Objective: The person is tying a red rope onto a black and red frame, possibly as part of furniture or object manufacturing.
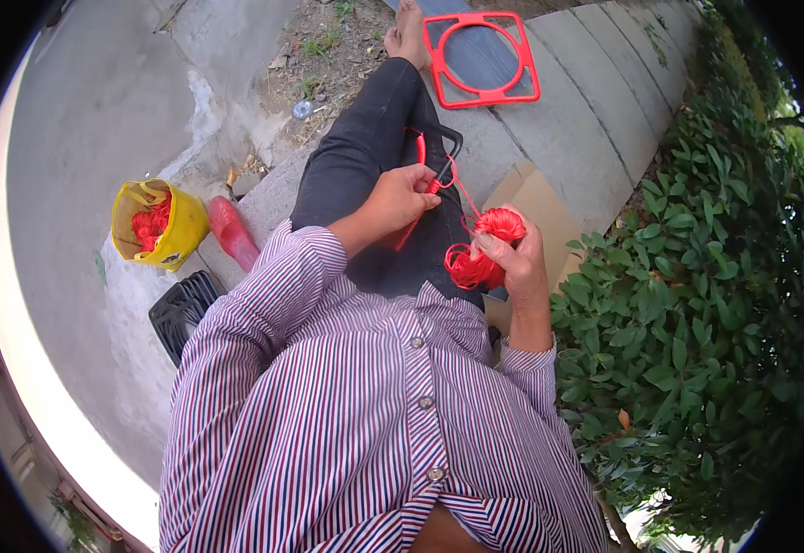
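Observation:
My left hand [400, 200] is closed on the side of a black frame [454, 140] that rests over my dark-trousered lap. Red cord is wound closely around that side, right at my fingertips. In my right hand [523, 261] is a loose bundle of red cord [498, 226], its loops hanging below the fingers. A single strand runs from this bundle up to the black frame. My left hand and the wound cord hide part of the frame.
A yellow bucket [187, 230] holding more red cord stands at the left, beside a pink boot [231, 232] and stacked black frames [181, 309]. A red square frame [482, 96] with a round opening lies near my bare foot. Cardboard [535, 198] and a leafy bush [678, 304] are on the right.

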Available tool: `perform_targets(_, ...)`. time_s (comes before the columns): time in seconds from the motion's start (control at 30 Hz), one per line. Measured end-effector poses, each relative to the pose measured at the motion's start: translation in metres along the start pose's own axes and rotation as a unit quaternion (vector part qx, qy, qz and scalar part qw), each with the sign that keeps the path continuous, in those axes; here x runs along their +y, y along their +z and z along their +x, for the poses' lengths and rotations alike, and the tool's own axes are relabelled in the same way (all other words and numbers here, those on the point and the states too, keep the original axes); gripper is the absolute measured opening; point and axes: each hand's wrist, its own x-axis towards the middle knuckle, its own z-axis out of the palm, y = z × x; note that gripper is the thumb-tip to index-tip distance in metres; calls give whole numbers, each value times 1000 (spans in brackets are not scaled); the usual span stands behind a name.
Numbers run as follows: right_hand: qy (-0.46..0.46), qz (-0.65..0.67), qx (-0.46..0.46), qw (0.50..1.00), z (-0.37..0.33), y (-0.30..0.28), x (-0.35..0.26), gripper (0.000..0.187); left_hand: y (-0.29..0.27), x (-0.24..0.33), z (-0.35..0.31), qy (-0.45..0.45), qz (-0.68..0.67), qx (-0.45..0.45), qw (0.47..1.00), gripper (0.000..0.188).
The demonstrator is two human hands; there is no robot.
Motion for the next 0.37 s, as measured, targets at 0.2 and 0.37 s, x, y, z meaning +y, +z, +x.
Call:
perform_targets(0.2, 15, 45, -90, 995, -36, 40, -18, 29, 0, 1, 2, 34, -9, -22, 999, 39)
perform_targets(0.37, -7, 357, -53, 933, -41, 29, -17, 40, 1, 2, 4, -54, -38, -63, 996, 52)
